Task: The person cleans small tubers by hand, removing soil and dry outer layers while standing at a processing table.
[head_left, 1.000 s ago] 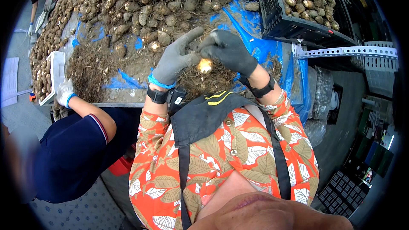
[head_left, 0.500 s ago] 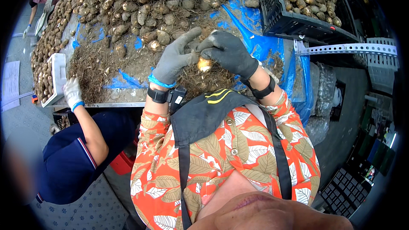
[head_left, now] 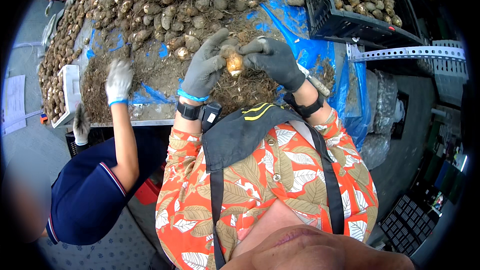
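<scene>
Just above the near edge of the table, a small brown taro corm (head_left: 234, 63) with a pale cut end pointing down is held between my gloved hands. My left hand (head_left: 204, 67), in a grey glove, grips its left side with thumb and fingers. From the other side, the fingers of my right hand (head_left: 272, 60), in a darker glove, close at the corm's upper right. Under and around both hands lies a heap of brown root fibres (head_left: 240, 92). A knife-like tool with a pale handle (head_left: 320, 86) rests to the right of my right wrist.
A large pile of hairy taro corms (head_left: 195, 0) covers the far table. A black crate (head_left: 350, 27) of cleaner corms stands at far right, by a perforated metal bar (head_left: 405, 54). At left, a co-worker's white-gloved hand (head_left: 119, 82) is over the table near a white container (head_left: 71, 90).
The corm has turned and shows more of its brown side, with my right fingers slightly farther right. The co-worker's gloved hand has moved right and farther over the table.
</scene>
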Available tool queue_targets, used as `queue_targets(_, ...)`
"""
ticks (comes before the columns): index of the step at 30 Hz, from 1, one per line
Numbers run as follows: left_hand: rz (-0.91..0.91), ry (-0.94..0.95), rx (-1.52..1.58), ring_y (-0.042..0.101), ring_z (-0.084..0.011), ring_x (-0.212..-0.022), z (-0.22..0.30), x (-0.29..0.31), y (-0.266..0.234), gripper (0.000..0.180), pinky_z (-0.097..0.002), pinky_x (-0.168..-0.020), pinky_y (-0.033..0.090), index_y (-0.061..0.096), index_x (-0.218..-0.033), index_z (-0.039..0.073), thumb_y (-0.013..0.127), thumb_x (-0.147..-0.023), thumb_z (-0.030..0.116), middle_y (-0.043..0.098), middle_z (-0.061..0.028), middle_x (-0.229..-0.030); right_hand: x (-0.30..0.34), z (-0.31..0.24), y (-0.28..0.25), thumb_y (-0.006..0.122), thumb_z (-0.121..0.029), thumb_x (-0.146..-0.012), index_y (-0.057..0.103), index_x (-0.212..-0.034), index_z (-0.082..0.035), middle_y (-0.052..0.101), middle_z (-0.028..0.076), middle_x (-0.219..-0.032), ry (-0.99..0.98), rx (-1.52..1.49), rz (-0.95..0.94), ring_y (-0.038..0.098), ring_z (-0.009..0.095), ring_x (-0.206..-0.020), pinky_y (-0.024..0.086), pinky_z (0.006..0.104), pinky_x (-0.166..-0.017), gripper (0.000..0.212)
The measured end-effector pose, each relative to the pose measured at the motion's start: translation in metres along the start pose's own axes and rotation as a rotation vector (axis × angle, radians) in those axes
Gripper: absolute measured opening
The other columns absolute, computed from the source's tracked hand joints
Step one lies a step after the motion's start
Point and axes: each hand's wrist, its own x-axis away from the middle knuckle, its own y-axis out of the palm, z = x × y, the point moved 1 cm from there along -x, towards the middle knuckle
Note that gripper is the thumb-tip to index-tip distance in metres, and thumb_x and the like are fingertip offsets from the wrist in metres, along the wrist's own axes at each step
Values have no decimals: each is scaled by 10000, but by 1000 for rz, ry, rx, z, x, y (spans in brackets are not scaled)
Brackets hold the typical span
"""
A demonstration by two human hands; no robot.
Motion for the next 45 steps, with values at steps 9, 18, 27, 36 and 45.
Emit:
queue_targets(9, 97, -23, -660, 597, -167, -1018, -34, -2, -4, 543, -301, -839, 512, 464, -1351, -19, 614, -858, 152, 618, -78, -1111, 2, 7, 6, 615, -124, -820, 690, -942, -77, 658, 115, -926, -111, 228, 107, 625, 280, -863, 492, 370, -771, 151)
queue_targets(18, 125, 43, -881, 602, -137, -965, -5, 12, 16, 799, -280, -857, 491, 360, -1445, 25, 708, -732, 123, 618, -89, -1157, -17, 26, -49, 630, -196, -820, 647, -1154, -88, 650, 110, -1046, -84, 177, 118, 625, 259, -945, 493, 360, -824, 351)
queue_targets(27, 72, 85, -1266, 607, -201, -1103, 8, 11, 26, 909, -312, -929, 475, 304, -1479, 86, 745, -685, 85, 560, -154, -1313, -28, 10, 2, 607, -234, -842, 710, -979, -97, 675, 113, -924, -134, 418, -155, 639, 274, -869, 492, 377, -773, 220)
queue_targets(36, 120, 169, -1364, 617, -264, -1075, 15, 14, 16, 860, -349, -905, 487, 349, -1456, 91, 733, -687, 70, 627, -144, -1203, -28, 3, -3, 610, -296, -860, 704, -1022, -102, 674, 114, -897, -358, 393, 36, 634, 270, -878, 492, 362, -784, 270)
queue_targets(45, 104, 294, -1314, 573, -201, -1146, 10, 12, 19, 800, -311, -948, 469, 371, -1442, 50, 696, -712, 6, 539, -148, -1328, -31, 16, 16, 618, -231, -833, 709, -1000, -74, 680, 118, -899, 112, 163, 188, 638, 219, -841, 487, 313, -766, 247)
